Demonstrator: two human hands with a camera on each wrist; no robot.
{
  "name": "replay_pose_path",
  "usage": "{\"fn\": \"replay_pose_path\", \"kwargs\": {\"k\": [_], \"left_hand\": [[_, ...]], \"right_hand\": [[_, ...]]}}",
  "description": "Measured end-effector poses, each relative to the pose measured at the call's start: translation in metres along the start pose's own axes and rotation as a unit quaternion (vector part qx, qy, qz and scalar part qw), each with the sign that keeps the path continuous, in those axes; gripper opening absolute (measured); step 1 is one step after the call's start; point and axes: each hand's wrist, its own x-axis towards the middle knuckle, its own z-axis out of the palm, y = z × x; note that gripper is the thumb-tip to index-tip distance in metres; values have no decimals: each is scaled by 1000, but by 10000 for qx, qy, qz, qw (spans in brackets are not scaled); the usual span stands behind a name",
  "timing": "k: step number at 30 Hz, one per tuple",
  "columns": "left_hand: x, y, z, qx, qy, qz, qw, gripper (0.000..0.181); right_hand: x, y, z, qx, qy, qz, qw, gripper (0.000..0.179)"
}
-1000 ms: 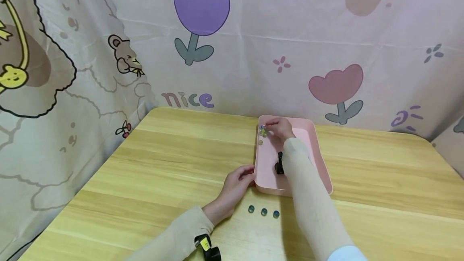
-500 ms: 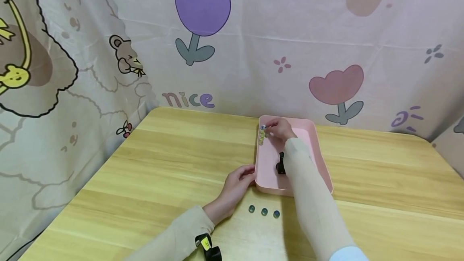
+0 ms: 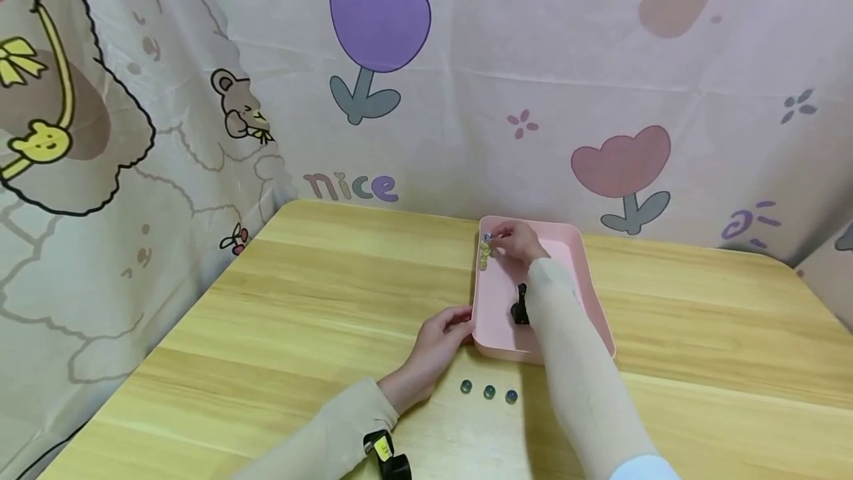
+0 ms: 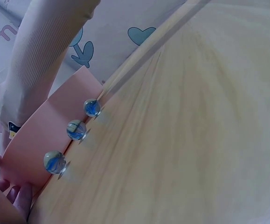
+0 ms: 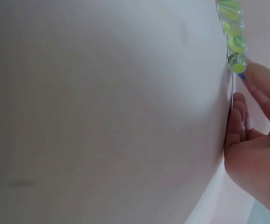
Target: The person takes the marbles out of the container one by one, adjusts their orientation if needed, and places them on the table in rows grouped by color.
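Observation:
A pink tray (image 3: 500, 310) lies on the table. Along its far left inner wall runs a short row of yellow-green glass marbles (image 3: 484, 258), with a blue marble (image 3: 487, 237) at the far end. My right hand (image 3: 518, 241) reaches into the tray and pinches the blue marble between its fingertips. In the right wrist view, yellow-green marbles (image 5: 237, 44) partly hide the blue one. My left hand (image 3: 435, 347) grips the tray's near left edge, its fingers against the wall. Three blue-swirled marbles (image 3: 489, 392) stand apart in a row before the tray.
The wooden table (image 3: 320, 280) meets a printed cloth backdrop (image 3: 466, 35) behind and at the left. Black wrist devices (image 3: 389, 458) sit on both sleeves. My right forearm (image 3: 573, 347) crosses the tray's near edge.
The yellow-green marbles have gone from a cluster with one apart to a close row along the wall. My right hand shifts only slightly; my left hand stays on the tray.

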Motion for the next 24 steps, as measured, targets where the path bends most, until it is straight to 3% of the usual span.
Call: {"fn": "replay_pose_path", "kwargs": {"k": [8,16,24], "left_hand": [[-1,-3,0,18,-8,-25,10000,35],[-5,-4,3,57,-9,-146,9999,34],[-2,-1,1,162,44,-12,9999,35]], "right_hand": [[-1,10,0,610,-214,-231,9976,22],[-12,-5,-14,-193,-513,-329,9980,27],[-14,-33,-34,-332,-905,-397,9945,21]]}}
